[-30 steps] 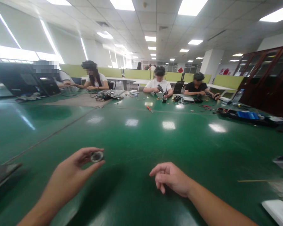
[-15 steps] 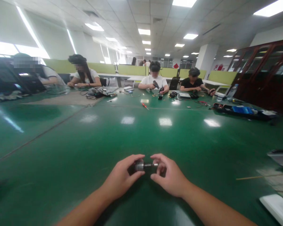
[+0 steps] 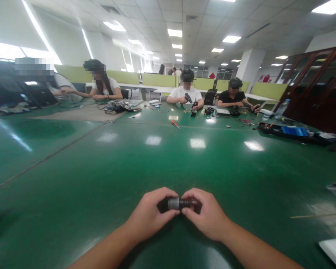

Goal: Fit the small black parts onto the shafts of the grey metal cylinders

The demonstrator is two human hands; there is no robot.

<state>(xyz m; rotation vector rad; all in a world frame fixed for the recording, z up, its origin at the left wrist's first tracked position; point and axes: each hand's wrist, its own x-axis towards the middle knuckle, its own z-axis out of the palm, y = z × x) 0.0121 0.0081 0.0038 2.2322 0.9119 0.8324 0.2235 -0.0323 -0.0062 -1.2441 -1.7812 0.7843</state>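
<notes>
A small silver-and-black metal cylinder with a thinner shaft [image 3: 173,204] lies crosswise between my hands, low in the middle of the head view. My left hand [image 3: 149,209] grips its thick left end between thumb and fingers. Curled around the thin right side is my right hand [image 3: 207,213], its thumb and forefinger closed near the joint between the thick and thin parts. The fingertips of both hands almost meet. The shaft's far end is partly hidden by the right fingers.
A red screwdriver [image 3: 175,124] lies farther off on the green table [image 3: 145,160]. At the right are a black tray with blue items [image 3: 296,131], a thin stick [image 3: 310,216] and a white object [image 3: 334,252]. Several people sit across the table, one holding a power drill [image 3: 188,98].
My right hand has moved in toward the left and closed around the thin part. In the picture, both hands and the metal cylinder sit slightly farther right and lower.
</notes>
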